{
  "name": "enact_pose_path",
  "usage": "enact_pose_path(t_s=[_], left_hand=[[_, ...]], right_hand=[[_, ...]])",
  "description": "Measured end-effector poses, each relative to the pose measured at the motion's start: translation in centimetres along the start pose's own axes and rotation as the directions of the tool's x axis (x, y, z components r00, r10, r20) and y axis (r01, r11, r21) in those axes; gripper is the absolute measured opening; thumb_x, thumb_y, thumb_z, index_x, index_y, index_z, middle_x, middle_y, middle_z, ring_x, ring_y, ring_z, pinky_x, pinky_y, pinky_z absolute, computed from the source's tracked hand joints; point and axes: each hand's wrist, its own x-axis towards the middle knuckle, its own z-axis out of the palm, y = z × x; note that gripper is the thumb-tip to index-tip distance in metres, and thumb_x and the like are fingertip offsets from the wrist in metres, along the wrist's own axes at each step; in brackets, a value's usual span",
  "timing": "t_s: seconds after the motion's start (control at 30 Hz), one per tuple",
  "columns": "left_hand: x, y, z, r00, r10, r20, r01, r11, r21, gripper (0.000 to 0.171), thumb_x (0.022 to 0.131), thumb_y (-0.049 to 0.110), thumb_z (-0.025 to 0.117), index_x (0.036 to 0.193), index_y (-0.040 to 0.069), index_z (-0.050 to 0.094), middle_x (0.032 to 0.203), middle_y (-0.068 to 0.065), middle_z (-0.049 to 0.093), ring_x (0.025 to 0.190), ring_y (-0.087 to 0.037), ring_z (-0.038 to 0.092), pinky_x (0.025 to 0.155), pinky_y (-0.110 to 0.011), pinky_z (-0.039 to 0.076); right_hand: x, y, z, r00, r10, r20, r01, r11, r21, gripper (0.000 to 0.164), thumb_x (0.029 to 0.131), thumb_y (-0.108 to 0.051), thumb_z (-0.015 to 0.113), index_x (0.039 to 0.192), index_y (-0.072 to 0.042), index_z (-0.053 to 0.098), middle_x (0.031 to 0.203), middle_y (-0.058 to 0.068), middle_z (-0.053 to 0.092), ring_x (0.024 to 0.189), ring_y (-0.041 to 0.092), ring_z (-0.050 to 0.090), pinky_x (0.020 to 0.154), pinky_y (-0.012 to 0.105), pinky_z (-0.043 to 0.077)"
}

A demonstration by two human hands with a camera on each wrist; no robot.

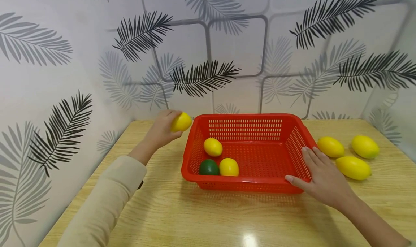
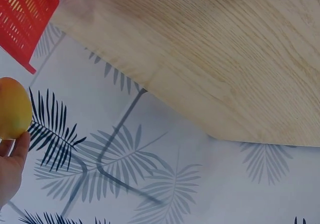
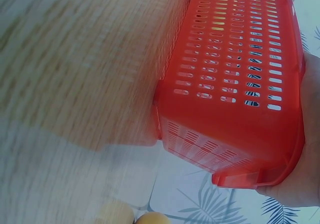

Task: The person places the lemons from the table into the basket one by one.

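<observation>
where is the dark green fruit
In the head view, the dark green fruit sits in the near left corner of the red basket, left of a yellow fruit.

Lettering: none I can read, near or far. No label, brand, number or sign legible to me on the red basket (image 1: 250, 180), the desk (image 1: 208, 218), the far wall (image 1: 237, 41) or the yellow fruit (image 1: 182, 122) in my left grip (image 1: 161, 128).

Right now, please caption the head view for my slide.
Left hand holds yellow fruit near red basket; right hand touches its rim.
</observation>
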Motion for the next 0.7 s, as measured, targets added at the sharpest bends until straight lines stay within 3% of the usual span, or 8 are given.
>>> enact_pose_path(t_s=[0.47,0.7], left_hand=[[0.0,1.7,0.5,0.999,0.026,0.037,-0.026,1.000,-0.008,0.054,0.076,0.007,0.071,0.125,-0.003,0.052,0.122,-0.022,0.053,0.111,-0.036,0.051,0.097,-0.047,0.046],[0.2,2.7,0.9,0.996,0.072,0.052,-0.071,0.997,-0.014,0.052,0.077,0.007,0.069,0.125,-0.003,0.052,0.122,-0.021,0.054,0.111,-0.035,0.051,0.097,-0.046,0.046]], right_hand=[[0.2,-0.2,0.2,1.000,-0.005,-0.001,0.005,1.000,-0.006,0.097,0.083,-0.061,0.053,0.142,0.010,0.023,0.145,0.034,0.026,0.135,0.048,0.019,0.106,0.065,0.019],[0.1,-0.1,0.1,1.000,0.004,0.009,-0.004,1.000,-0.004,0.098,0.083,-0.061,0.053,0.142,0.011,0.022,0.144,0.034,0.026,0.135,0.049,0.019,0.105,0.065,0.020]])
